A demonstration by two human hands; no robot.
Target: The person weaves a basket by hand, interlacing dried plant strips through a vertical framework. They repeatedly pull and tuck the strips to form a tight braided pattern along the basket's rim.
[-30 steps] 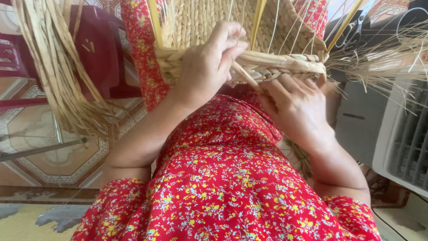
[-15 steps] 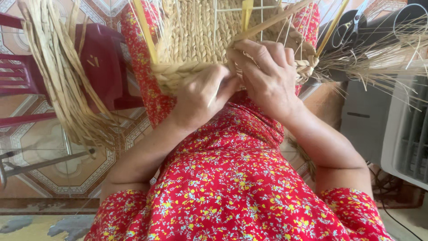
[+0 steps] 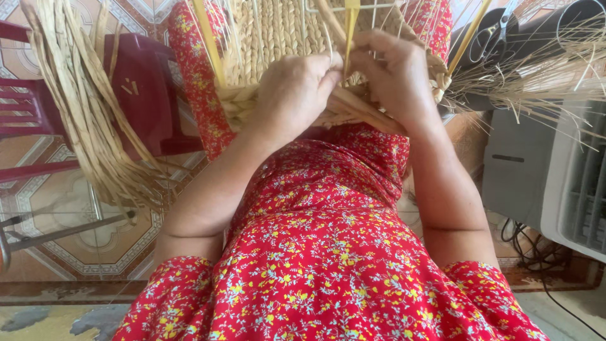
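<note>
A half-woven straw basket (image 3: 278, 31) rests on my lap, its braided rim (image 3: 237, 104) facing me and thin wire uprights showing through the weave. My left hand (image 3: 297, 95) grips the braided rim and pinches loose straw strands (image 3: 363, 110) against it. My right hand (image 3: 394, 72) is closed on the same strands just to the right, beside a yellow upright strip (image 3: 350, 25). The two hands touch each other at the fingertips. My red flowered dress (image 3: 328, 252) fills the lower view.
A bundle of loose straw (image 3: 82, 113) hangs at the left over a dark red plastic chair (image 3: 142, 88). Frayed straw ends (image 3: 536, 76) spread at the right above a grey fan unit (image 3: 562, 183). Patterned floor tiles (image 3: 69, 240) and a metal rod lie at the left.
My right hand rose from below the rim to the weaving edge and met the left hand. The left hand shifted down and right along the braid. The basket moved slightly upward in view.
</note>
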